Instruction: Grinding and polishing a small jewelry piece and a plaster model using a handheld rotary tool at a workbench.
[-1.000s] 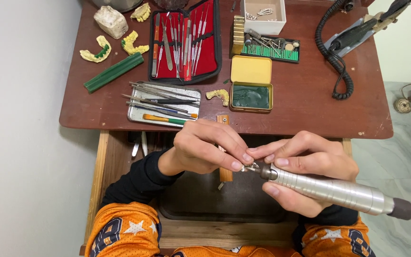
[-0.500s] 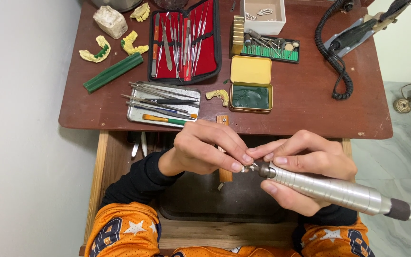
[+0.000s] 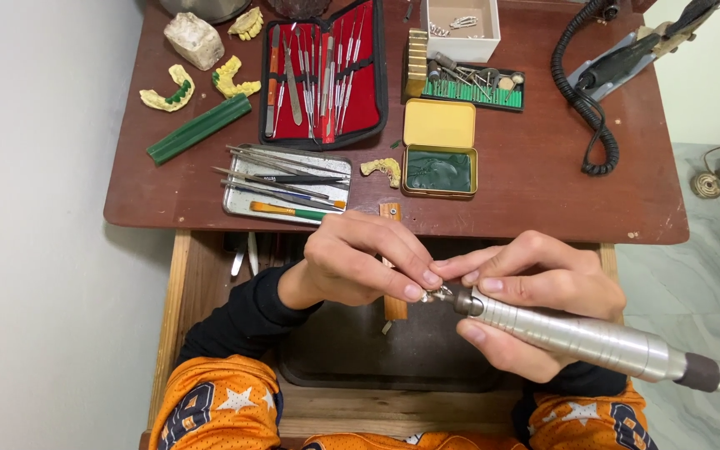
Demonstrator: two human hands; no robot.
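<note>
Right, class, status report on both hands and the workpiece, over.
Left hand pinching a small metal piece at fingertips. Right hand gripping silver rotary handpiece, tip at the piece. Nothing in the way.

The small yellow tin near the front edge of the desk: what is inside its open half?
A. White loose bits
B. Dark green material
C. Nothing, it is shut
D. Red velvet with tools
B. The yellow tin lies open on the brown desk, its lid folded back, and the lower half is filled with a dark green mass.
</note>
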